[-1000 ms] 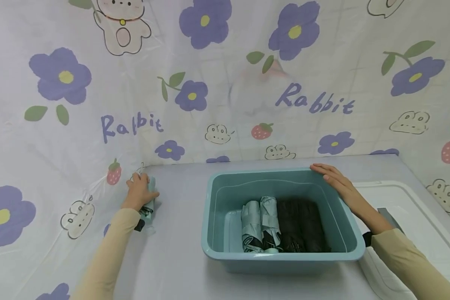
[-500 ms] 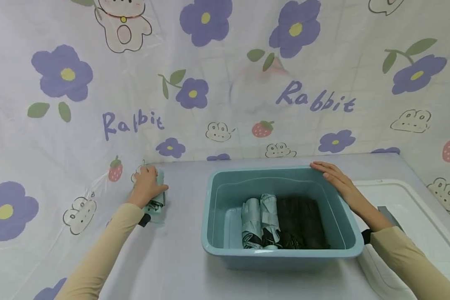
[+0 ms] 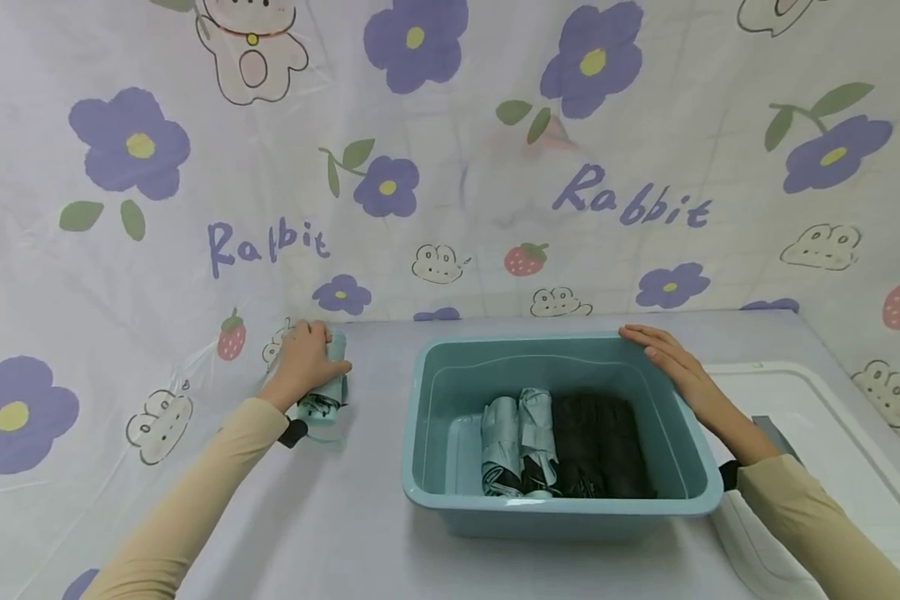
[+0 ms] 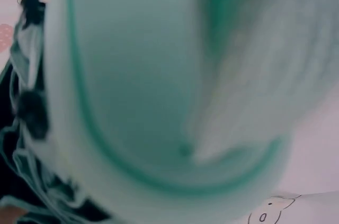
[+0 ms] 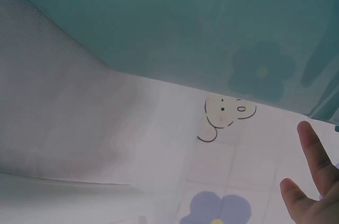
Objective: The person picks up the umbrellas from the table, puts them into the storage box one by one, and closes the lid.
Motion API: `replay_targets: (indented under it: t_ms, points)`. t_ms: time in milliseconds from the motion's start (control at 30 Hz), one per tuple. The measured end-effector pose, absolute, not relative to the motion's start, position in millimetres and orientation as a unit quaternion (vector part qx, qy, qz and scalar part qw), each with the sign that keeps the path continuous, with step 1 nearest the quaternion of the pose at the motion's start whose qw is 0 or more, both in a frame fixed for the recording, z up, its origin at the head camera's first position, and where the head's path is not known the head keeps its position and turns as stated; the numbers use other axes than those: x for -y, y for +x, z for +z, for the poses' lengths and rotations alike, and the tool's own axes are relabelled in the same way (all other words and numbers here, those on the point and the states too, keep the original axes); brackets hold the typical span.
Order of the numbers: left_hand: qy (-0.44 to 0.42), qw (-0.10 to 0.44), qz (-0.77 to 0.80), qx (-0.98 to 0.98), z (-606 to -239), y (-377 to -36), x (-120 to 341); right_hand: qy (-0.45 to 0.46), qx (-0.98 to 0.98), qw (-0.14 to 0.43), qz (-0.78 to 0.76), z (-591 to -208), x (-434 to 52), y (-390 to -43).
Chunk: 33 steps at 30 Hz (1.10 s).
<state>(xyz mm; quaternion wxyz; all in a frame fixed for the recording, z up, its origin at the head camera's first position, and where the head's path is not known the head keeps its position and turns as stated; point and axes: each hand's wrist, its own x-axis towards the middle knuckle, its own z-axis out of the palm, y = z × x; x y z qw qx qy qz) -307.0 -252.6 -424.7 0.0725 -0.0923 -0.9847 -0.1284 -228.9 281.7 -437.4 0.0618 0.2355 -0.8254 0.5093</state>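
Left hand [image 3: 303, 365], in a beige sleeve, curled round a folded mint-green compact umbrella [image 3: 327, 393] lying on the lilac-covered counter [image 3: 360, 517], far left of the scene, close to the corner where the flower-and-rabbit printed plastic sheet [image 3: 450, 167] rises as a backdrop. Grip clamped on the umbrella's far end, fingers wrapped over the top, the black handle tip pointing near and left beside the wrist. From the left wrist view, only blurred mint fabric [image 4: 159, 86] filling the picture, with a darker green edge band and black folds at the left. Right hand [image 3: 671, 360] laid flat on the far right rim of a teal rectangular plastic tub [image 3: 450, 492], fingers straight and together, holding nothing, palm resting along the edge. From the right wrist view, two fingertips [image 5: 312, 144] at the lower right, with the tub's teal wall [image 5: 185, 17] above and the printed sheet below. Inside the tub, side by side on the bottom, two more folded pale green umbrellas [image 3: 517, 442] to the left and a folded black umbrella [image 3: 600, 446] to the right, all touching. White plastic lid [image 3: 832, 433] lying flat on the counter just right of the tub, under the right forearm. Held umbrella well apart from the tub, to its left.
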Motion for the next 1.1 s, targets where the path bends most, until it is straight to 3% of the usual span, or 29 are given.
replay_targets:
  t_ms: [1100]
  points:
    - [-0.133, -0.011, -0.211, 0.968, -365, -277, 194, 0.239, 0.834, 0.062, 0.493, -441, -282, -232]
